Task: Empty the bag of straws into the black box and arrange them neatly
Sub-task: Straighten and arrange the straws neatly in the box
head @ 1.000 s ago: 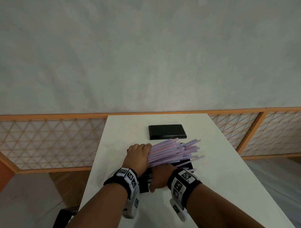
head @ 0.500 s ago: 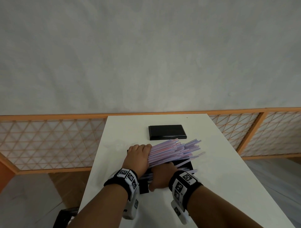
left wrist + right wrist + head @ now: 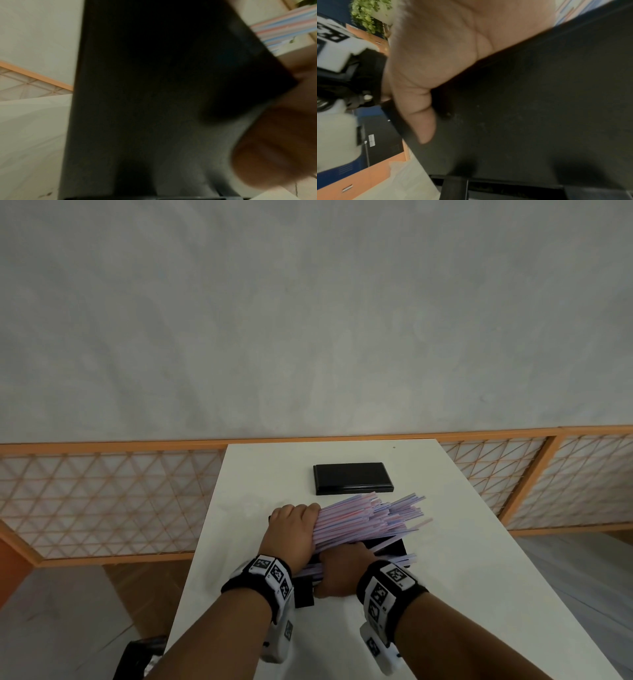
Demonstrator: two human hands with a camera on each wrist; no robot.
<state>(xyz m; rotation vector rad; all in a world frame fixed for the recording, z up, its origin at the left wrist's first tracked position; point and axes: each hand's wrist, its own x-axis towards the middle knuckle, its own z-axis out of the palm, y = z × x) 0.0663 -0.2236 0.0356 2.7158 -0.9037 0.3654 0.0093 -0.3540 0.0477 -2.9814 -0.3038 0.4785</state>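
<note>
A thick bundle of pink, blue and white straws (image 3: 370, 518) lies slanted across the black box (image 3: 395, 547), its loose ends fanning out to the right past the box. My left hand (image 3: 294, 529) curls over the bundle's left end and grips it. My right hand (image 3: 342, 568) clasps the box's near wall (image 3: 539, 108), the thumb (image 3: 421, 121) pressed on its outside; its fingers are hidden. A few straws (image 3: 404, 559) stick out to the right of that hand. The left wrist view is mostly filled by the box's dark side (image 3: 154, 94), with straws (image 3: 283, 27) at the top right.
The box's flat black lid (image 3: 352, 477) lies on the white table (image 3: 462, 577) just beyond the straws. An orange-framed lattice partition (image 3: 102, 501) runs behind and to both sides of the table. A dark object (image 3: 137, 659) sits on the floor at the lower left.
The fanned straw ends have shifted slightly and drawn a little closer together. Both hands stay almost where they were.
</note>
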